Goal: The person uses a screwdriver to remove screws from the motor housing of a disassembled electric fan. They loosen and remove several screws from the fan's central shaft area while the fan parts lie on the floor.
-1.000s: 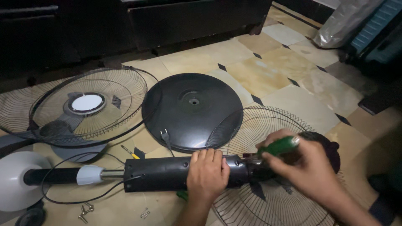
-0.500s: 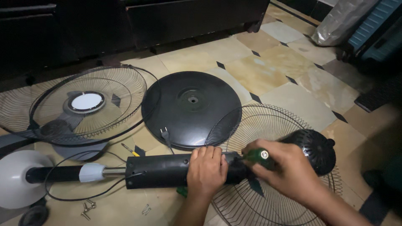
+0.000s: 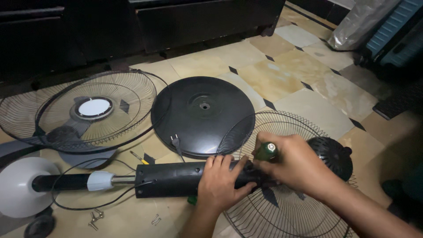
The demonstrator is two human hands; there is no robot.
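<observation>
Left hand (image 3: 220,181) clasps the black fan column (image 3: 176,178) lying on the floor; right hand (image 3: 295,165) grips a green-handled screwdriver (image 3: 266,151), its tip hidden where column meets motor housing (image 3: 332,156)

Left hand (image 3: 222,180) grips black fan column (image 3: 176,178); right hand (image 3: 295,165) holds green-handled screwdriver (image 3: 266,151) over wire grille (image 3: 286,207).

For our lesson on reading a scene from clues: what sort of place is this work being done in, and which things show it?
Probably a room in a home, worked on at floor level: a patterned tiled floor, dark furniture along the wall, and fan parts spread about, such as the round black base.
</observation>
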